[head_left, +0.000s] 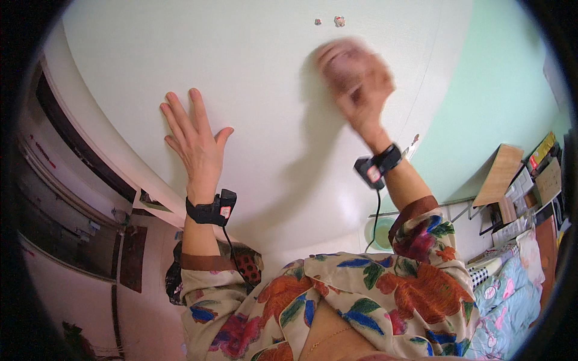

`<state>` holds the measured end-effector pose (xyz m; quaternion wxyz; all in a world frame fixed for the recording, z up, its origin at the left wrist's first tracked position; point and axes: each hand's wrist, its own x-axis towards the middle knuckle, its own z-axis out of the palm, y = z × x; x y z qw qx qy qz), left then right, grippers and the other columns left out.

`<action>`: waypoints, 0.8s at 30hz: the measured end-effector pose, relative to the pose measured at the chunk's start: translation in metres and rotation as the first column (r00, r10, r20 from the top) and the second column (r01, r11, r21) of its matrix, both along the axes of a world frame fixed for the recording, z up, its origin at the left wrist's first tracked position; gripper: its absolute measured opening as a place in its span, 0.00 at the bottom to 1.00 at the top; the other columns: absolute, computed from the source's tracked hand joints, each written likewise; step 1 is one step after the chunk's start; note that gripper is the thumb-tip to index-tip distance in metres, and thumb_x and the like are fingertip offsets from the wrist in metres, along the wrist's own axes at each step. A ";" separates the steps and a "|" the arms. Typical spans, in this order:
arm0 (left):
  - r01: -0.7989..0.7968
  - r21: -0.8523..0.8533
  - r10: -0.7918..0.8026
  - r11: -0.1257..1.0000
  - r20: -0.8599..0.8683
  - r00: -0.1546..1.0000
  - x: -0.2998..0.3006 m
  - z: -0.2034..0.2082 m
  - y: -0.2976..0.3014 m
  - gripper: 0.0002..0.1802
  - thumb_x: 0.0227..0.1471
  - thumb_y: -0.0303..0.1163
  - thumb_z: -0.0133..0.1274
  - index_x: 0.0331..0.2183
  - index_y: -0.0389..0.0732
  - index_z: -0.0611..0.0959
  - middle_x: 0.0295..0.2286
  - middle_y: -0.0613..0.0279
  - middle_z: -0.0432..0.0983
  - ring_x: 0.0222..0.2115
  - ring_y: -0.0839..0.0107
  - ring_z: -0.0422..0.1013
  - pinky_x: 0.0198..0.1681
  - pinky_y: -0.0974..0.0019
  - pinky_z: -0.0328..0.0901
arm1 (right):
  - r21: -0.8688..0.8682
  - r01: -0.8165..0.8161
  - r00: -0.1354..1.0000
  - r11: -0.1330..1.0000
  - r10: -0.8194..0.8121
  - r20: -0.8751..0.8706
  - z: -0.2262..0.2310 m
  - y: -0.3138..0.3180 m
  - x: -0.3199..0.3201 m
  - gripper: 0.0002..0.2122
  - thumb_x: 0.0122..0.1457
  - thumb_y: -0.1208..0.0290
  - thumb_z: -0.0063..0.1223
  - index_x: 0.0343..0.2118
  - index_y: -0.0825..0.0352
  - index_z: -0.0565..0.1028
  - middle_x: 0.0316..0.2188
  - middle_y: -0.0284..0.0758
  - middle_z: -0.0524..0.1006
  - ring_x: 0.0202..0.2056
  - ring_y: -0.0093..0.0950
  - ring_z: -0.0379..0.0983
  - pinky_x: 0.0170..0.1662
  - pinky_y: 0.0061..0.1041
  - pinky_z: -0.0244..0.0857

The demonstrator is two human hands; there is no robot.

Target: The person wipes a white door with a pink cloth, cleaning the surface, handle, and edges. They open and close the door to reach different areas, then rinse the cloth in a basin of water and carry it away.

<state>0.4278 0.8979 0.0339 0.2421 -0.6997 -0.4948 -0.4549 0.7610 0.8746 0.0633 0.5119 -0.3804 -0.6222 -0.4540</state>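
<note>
A broad white panel (259, 72), likely a door, fills the upper middle of the head view. My left hand (197, 139) lies on it with the fingers spread and holds nothing. Higher up and to the right, my right hand (368, 99) is closed around a brownish, crumpled thing that looks like a cloth (345, 67), pressed against or close to the panel. Motion blurs this hand and the cloth, so the cloth's exact shape cannot be made out. Just above them, two small stickers (339, 21) sit on the panel.
A green basin (382, 233) stands on the floor below my right forearm. At the right are a mint-green wall (500, 78), a leaning wooden board (500, 173), piled boxes and blue patterned bedding (509, 307). A dark doorway frame (78, 132) runs along the left.
</note>
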 end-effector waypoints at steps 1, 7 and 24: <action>0.007 -0.018 -0.007 1.000 0.011 1.000 -0.001 0.000 0.000 0.62 0.44 0.38 0.72 0.71 0.55 0.51 0.71 0.43 0.32 0.70 0.37 0.35 0.56 0.18 0.55 | -0.124 0.070 0.991 0.990 -0.055 0.124 -0.019 -0.005 -0.016 0.25 0.50 0.63 0.63 0.55 0.47 0.75 0.57 0.30 0.72 0.60 0.37 0.65 0.58 0.48 0.52; 0.022 -0.030 -0.022 0.999 0.020 1.000 -0.004 -0.001 -0.002 0.62 0.44 0.37 0.72 0.71 0.56 0.51 0.71 0.45 0.32 0.70 0.38 0.35 0.56 0.18 0.54 | -0.315 0.192 0.549 0.929 0.164 0.820 -0.079 -0.021 -0.027 0.19 0.54 0.61 0.62 0.50 0.42 0.77 0.61 0.25 0.70 0.63 0.32 0.63 0.54 0.48 0.61; 0.040 -0.025 -0.039 0.999 0.029 0.999 -0.004 0.004 -0.005 0.63 0.41 0.35 0.73 0.71 0.53 0.52 0.71 0.44 0.33 0.70 0.38 0.35 0.54 0.18 0.56 | -0.378 0.049 0.714 0.925 0.232 0.661 -0.024 -0.014 -0.059 0.21 0.51 0.65 0.65 0.51 0.48 0.77 0.60 0.28 0.71 0.62 0.34 0.63 0.56 0.47 0.58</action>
